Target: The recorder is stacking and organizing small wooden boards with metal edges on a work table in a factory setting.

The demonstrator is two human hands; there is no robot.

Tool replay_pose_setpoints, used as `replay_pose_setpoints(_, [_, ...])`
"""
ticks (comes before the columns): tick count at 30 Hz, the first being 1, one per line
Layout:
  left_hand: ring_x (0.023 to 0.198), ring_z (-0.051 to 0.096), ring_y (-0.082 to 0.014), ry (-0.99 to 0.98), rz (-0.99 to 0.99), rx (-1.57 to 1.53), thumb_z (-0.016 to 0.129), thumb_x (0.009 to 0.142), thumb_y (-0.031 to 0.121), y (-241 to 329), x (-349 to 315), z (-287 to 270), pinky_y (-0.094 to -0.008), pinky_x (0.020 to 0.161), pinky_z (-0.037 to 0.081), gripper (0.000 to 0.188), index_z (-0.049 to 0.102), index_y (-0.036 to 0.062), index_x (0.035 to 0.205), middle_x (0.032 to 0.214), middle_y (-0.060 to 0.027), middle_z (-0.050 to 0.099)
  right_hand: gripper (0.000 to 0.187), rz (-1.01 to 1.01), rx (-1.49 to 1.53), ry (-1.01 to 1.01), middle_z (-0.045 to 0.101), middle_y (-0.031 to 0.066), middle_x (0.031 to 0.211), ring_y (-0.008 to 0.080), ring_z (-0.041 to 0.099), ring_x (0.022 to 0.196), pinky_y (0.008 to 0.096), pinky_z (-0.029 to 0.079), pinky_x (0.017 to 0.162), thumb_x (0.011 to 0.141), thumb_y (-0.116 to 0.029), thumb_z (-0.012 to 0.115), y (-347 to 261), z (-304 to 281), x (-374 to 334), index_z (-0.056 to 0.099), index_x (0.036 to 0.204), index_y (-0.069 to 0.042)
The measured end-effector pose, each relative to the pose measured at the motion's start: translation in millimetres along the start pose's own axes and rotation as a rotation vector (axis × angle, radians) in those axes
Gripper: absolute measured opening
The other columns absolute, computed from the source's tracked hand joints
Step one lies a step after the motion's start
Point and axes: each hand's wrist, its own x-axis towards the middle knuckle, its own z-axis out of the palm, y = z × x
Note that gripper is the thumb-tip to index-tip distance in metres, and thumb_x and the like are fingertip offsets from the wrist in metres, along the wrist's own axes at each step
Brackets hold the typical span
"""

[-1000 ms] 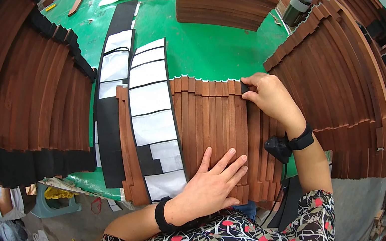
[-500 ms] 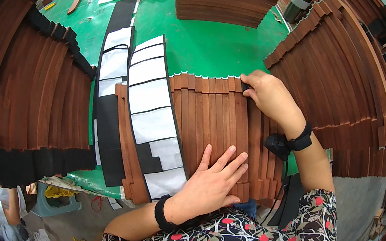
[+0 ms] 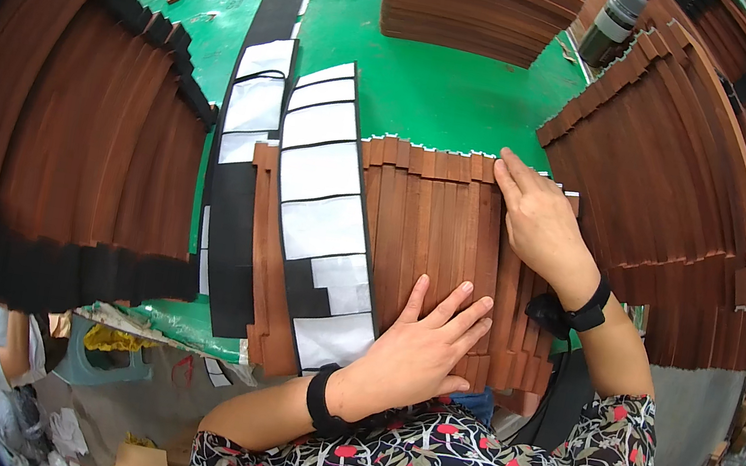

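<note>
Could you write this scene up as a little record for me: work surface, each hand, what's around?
Surface: green tabletop
Left hand: resting palm down, fingers spread, on a row of brown strips
Right hand: fingers extended, at the row's far end; anything beneath is hidden
Left of row: black band with white panels
Far side: brown stack
Far left: dark-ended stack
Right: large stack, with a dark bottle near its far end

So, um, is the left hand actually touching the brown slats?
Touching. The head view shows the left hand resting on the slats, its spread fingers lying along them with no visible gap.
</note>
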Motion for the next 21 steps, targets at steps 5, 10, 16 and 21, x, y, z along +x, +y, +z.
replay_pose_setpoints(5, [0.142, 0.026, -0.0322, 0.061, -0.029, -0.010, 0.071, 0.078, 0.042, 3.9, -7.8, -18.5, -0.0643, 0.110, 0.019, 0.076, 0.043, 0.0067, 0.140, 0.151, -0.0128, 0.032, 0.050, -0.026, 0.003, 0.041, 0.051, 0.0219, 0.134, 0.0379, 0.057, 0.111, 0.0448, 0.047, 0.094, 0.076, 0.009, 0.050, 1.5, 4.2, 2.3, 0.053, 0.126, 0.006])
replay_pose_setpoints(10, [0.137, 0.038, -0.0323, 0.460, -0.321, 0.038, 0.078, 0.075, 0.025, -16.7, -57.6, -71.3, -0.0605, 0.108, 0.025, 0.072, 0.045, 0.0081, 0.137, 0.145, -0.0147, 0.043, 0.046, 0.046, 0.098, 0.056, 0.054, 0.0203, 0.132, 0.0386, 0.057, 0.110, 0.0438, 0.047, 0.096, 0.079, 0.006, 0.051, 10.2, 0.3, -3.3, 0.054, 0.125, 0.004])
replay_pose_setpoints(16, [0.094, 0.065, -0.0232, 0.685, -0.912, -0.508, 0.067, 0.088, 0.021, -61.5, -102.4, -55.0, -0.0312, 0.083, 0.051, 0.053, 0.048, -0.0082, 0.129, 0.110, -0.0163, 0.065, 0.043, 0.167, 0.202, -0.004, 0.051, 0.0225, 0.133, 0.0399, 0.053, 0.118, 0.0438, 0.045, 0.100, 0.083, 0.001, 0.055, 14.5, -10.2, -15.4, 0.052, 0.126, 0.003])
replay_pose_setpoints(21, [0.084, 0.063, -0.0115, 0.766, -0.804, -1.018, 0.065, 0.091, 0.018, -86.5, -111.8, -26.6, -0.0251, 0.076, 0.050, 0.040, 0.053, -0.0075, 0.119, 0.097, -0.0100, 0.067, 0.038, -0.053, 0.380, 0.139, 0.060, 0.0189, 0.120, 0.0346, 0.059, 0.111, 0.0402, 0.049, 0.094, 0.081, -0.001, 0.065, -57.4, -54.4, 0.5, 0.058, 0.118, 0.001])
